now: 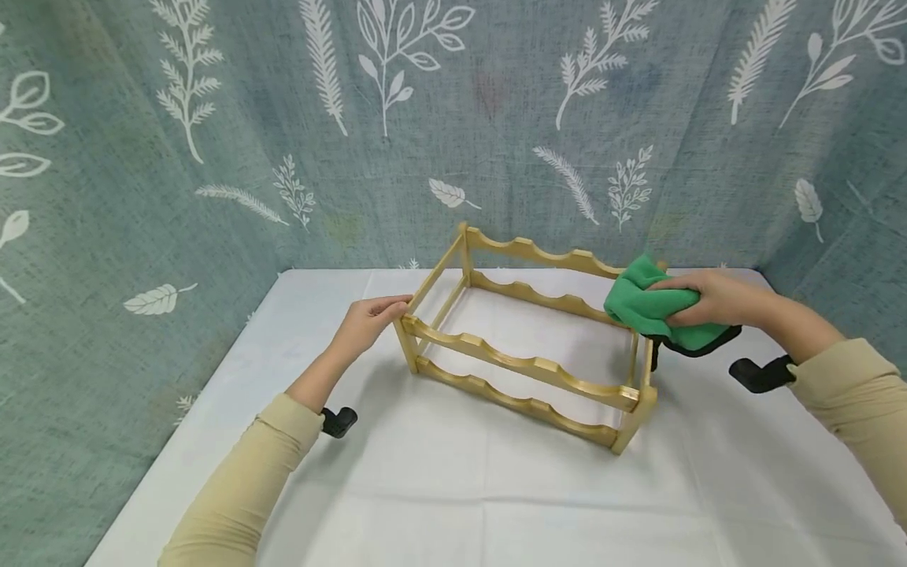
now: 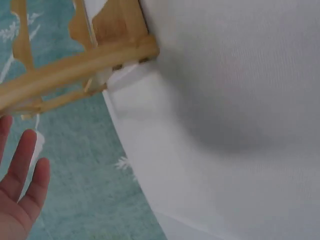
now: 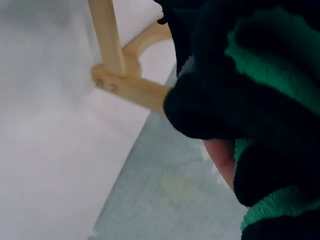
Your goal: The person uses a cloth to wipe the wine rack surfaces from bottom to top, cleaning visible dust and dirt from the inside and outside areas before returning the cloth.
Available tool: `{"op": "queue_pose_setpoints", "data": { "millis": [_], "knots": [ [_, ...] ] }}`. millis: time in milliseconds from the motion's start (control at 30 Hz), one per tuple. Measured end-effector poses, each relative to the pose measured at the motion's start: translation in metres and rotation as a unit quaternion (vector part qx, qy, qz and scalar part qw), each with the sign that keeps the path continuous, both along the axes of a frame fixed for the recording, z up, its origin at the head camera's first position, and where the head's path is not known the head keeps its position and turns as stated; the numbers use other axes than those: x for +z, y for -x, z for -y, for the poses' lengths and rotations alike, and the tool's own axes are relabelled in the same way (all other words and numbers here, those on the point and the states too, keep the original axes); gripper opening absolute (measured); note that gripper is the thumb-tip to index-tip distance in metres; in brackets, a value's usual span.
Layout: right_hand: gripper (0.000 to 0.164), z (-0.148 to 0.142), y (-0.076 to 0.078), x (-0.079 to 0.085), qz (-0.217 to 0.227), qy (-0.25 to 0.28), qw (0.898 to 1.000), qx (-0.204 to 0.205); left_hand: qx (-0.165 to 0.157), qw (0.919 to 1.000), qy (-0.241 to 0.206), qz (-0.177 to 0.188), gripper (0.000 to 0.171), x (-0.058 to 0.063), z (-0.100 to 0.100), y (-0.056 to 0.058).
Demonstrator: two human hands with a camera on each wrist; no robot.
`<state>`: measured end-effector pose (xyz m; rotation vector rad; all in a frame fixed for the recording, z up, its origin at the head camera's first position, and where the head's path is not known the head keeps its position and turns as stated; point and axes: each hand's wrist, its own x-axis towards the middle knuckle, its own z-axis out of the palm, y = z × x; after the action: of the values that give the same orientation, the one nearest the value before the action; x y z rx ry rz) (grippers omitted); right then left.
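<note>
A two-tier wooden wine rack (image 1: 546, 368) with scalloped rails stands at an angle on the white-covered table. My left hand (image 1: 364, 321) holds its left front top corner between thumb and fingers. In the left wrist view the other fingers (image 2: 36, 187) stretch out below the rack's side rail (image 2: 75, 66). My right hand (image 1: 730, 299) grips a bunched green cloth (image 1: 641, 303) with a black edge, over the top of the rack's right end. The cloth (image 3: 272, 70) fills much of the right wrist view and hides most of that hand, with a rack post (image 3: 107, 40) beside it.
White cloth (image 1: 397, 504) covers the table under and in front of the rack. A blue-green curtain (image 1: 397, 181) with white leaf prints hangs behind and along both sides. Black wrist mounts (image 1: 338, 423) stick out below both forearms.
</note>
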<state>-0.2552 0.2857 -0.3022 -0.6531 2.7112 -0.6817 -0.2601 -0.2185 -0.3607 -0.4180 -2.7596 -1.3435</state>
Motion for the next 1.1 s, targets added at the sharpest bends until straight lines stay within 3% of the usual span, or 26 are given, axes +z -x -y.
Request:
{"op": "queue_pose_setpoints", "data": {
  "millis": [100,233,467,600,767,867,967,1100],
  "knots": [
    [0.058,0.011,-0.010,-0.003,-0.010,-0.002,1.000,0.006,0.057,0.9981,0.000,-0.023,0.047,-0.001,0.004,0.010],
    [0.062,0.027,-0.024,-0.012,-0.006,0.020,1.000,0.008,0.120,0.9912,0.040,-0.039,0.052,0.002,0.008,0.021],
    [0.064,0.046,-0.047,-0.036,-0.052,0.099,0.994,-0.010,0.163,0.9812,0.099,-0.028,0.061,0.011,0.014,0.036],
    [0.058,0.050,-0.056,-0.045,-0.079,0.159,0.983,-0.039,0.164,0.9785,0.115,-0.047,0.057,0.012,0.010,0.033],
    [0.056,0.039,-0.056,-0.018,-0.112,0.161,0.977,-0.082,0.128,0.9734,0.167,-0.091,0.059,0.020,-0.014,0.006],
    [0.057,0.024,-0.049,0.007,-0.148,0.147,0.971,-0.115,0.092,0.9627,0.232,-0.104,0.063,0.031,-0.038,-0.018],
    [0.056,0.009,-0.037,0.023,-0.189,0.107,0.968,-0.127,0.055,0.9507,0.292,-0.089,0.070,0.042,-0.062,-0.046],
    [0.058,0.002,-0.018,0.022,-0.161,0.047,0.981,-0.098,-0.001,0.9373,0.346,-0.042,0.075,0.048,-0.086,-0.075]
  ]
}}
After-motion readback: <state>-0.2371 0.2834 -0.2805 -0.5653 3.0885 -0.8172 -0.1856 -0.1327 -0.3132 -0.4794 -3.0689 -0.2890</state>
